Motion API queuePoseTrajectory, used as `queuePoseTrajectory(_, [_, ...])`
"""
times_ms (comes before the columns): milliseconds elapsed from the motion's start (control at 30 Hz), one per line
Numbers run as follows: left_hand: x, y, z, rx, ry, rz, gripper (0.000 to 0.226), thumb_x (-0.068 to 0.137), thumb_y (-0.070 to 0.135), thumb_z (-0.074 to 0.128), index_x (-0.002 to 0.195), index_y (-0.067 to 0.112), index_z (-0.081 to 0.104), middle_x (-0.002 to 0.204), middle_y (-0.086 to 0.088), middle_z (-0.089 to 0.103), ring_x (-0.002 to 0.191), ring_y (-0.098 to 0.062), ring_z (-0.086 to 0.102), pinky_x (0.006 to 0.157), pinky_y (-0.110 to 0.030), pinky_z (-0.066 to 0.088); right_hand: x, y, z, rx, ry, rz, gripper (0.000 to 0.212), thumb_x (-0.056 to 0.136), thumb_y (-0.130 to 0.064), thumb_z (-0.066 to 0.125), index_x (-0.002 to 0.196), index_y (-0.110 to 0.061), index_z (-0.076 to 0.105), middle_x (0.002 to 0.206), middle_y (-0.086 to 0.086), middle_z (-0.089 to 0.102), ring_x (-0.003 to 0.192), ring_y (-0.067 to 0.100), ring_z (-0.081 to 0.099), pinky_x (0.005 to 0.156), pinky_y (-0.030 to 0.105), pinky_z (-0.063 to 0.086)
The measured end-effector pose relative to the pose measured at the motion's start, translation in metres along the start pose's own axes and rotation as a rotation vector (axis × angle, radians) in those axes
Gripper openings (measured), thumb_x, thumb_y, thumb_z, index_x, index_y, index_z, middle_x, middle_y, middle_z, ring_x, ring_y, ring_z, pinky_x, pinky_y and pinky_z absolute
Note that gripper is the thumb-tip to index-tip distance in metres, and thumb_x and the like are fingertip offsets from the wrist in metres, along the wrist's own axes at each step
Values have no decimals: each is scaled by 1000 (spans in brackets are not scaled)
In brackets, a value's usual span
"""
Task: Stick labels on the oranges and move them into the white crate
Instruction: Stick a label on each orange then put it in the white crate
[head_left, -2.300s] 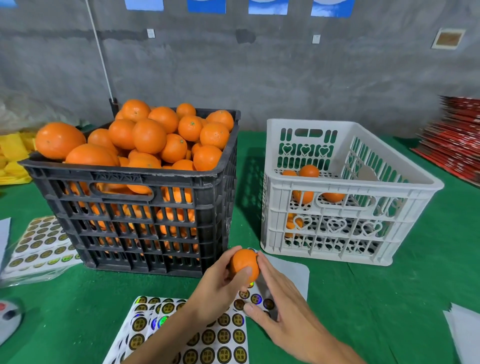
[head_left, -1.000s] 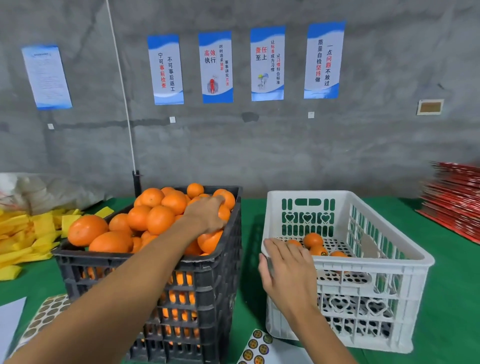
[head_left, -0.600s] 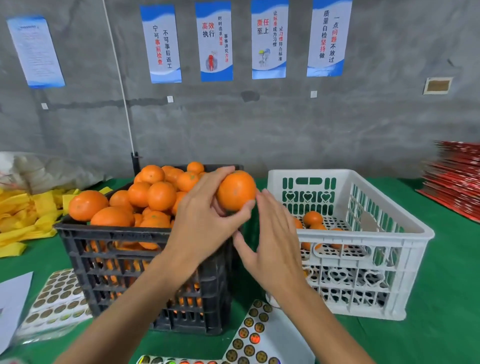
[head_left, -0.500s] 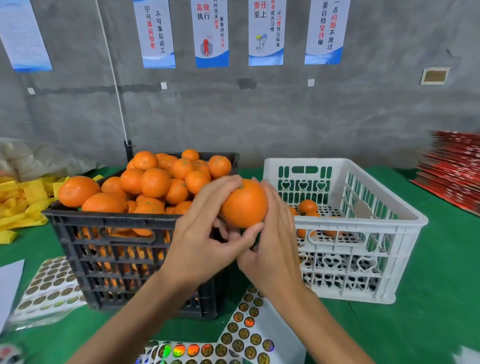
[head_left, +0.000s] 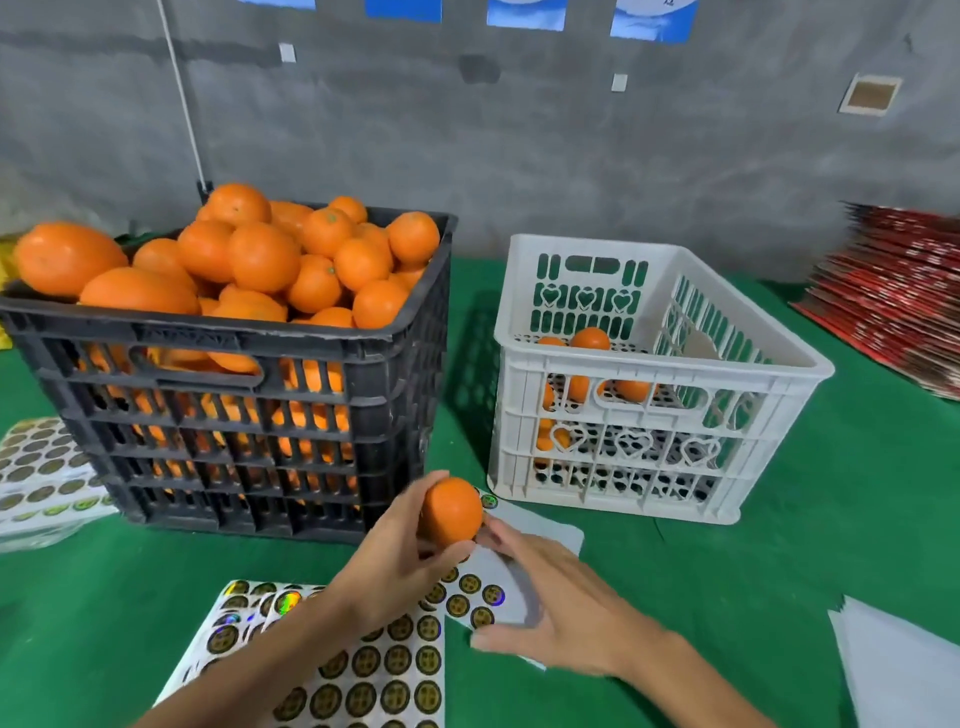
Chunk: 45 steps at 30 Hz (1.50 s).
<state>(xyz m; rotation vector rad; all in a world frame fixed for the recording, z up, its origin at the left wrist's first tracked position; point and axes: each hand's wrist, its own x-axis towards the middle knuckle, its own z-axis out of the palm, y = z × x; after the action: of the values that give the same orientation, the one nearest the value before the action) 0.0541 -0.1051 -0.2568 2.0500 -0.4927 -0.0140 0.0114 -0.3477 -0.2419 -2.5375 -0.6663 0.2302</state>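
Note:
My left hand (head_left: 395, 561) grips an orange (head_left: 451, 512) just above the label sheet (head_left: 374, 670), in front of the black crate (head_left: 249, 415). That crate is heaped with oranges (head_left: 260, 254). My right hand (head_left: 550, 608) lies over the sheet's peeled white part with fingers spread, its fingertips by the round gold labels under the orange. The white crate (head_left: 660, 374) stands to the right with several oranges (head_left: 589, 340) on its floor.
A second stack of label sheets (head_left: 41, 473) lies left of the black crate. White paper (head_left: 904, 670) sits at the right front on the green tabletop (head_left: 779, 545). Red flat stacks (head_left: 898, 280) lie at the far right. A grey wall stands behind.
My left hand took an orange from the black crate and brought it down to the label sheet. My right hand left the white crate's rim and came down onto the sheet.

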Motion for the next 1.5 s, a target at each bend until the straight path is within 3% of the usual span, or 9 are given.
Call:
queuePoseTrajectory(100, [-1, -8, 2, 2, 10, 6, 83, 82, 73, 71, 150, 54, 26, 141, 18, 49, 112, 0, 68, 94, -31, 61, 1, 12, 5, -62, -10, 16, 107, 70, -98, 50, 155, -57, 0, 165, -29, 13, 148, -5, 14, 122, 28, 18])
queuePoseTrajectory(233, [-5, -6, 4, 82, 24, 62, 81, 85, 73, 67, 151, 52, 25, 140, 27, 46, 119, 2, 60, 96, -29, 58, 8, 21, 7, -212, 133, -50, 85, 84, -91, 39, 156, -45, 31, 164, -23, 27, 150, -4, 14, 126, 32, 16])
queuePoseTrajectory(433, [-7, 4, 5, 190, -4, 126, 78, 88, 69, 64, 151, 49, 23, 142, 31, 36, 109, -1, 60, 90, -36, 58, 8, 31, 13, -102, 256, -97, 46, 96, -71, 50, 125, -39, 65, 145, -27, 49, 136, -4, 41, 114, 36, 39])
queuePoseTrajectory(633, [-8, 9, 3, 253, -29, 148, 76, 92, 65, 62, 153, 43, 22, 146, 25, 34, 94, -2, 67, 81, -37, 59, 9, 33, 15, 82, 303, -97, 32, 99, -60, 57, 118, -40, 72, 133, -30, 57, 129, 1, 50, 108, 39, 44])
queuePoseTrajectory(767, [-9, 10, 2, 285, -44, 159, 77, 93, 62, 64, 153, 41, 22, 148, 23, 35, 99, -8, 69, 81, -36, 60, 9, 31, 14, 255, 292, -39, 26, 96, -60, 60, 109, -42, 75, 131, -28, 60, 130, 7, 50, 109, 44, 41])
queuePoseTrajectory(1000, [-10, 8, 3, 332, -28, 174, 77, 92, 62, 64, 153, 43, 21, 149, 27, 33, 99, -5, 68, 82, -30, 59, 6, 27, 14, 28, 248, -83, 54, 81, -80, 63, 122, -45, 68, 138, -36, 48, 132, -3, 42, 112, 33, 36])
queuePoseTrajectory(1233, [-10, 9, 2, 328, -26, 167, 76, 91, 61, 66, 151, 47, 20, 147, 29, 35, 96, -4, 69, 83, -34, 59, 10, 25, 12, -34, 305, -144, 30, 97, -54, 63, 116, -34, 76, 129, -24, 59, 121, 1, 50, 102, 36, 46])
queuePoseTrajectory(1400, [-11, 10, 2, 324, -25, 167, 76, 92, 61, 65, 151, 46, 21, 147, 27, 36, 95, -3, 68, 83, -31, 58, 6, 25, 10, -42, 237, -122, 54, 84, -80, 59, 125, -44, 68, 136, -32, 50, 129, -6, 41, 112, 32, 39])
queuePoseTrajectory(1500, [-11, 10, 1, 324, -21, 171, 76, 92, 62, 64, 152, 44, 22, 148, 25, 37, 93, -3, 68, 82, -29, 56, 6, 23, 8, -48, 232, -149, 51, 87, -74, 61, 125, -41, 70, 137, -28, 52, 127, -4, 43, 109, 34, 41])
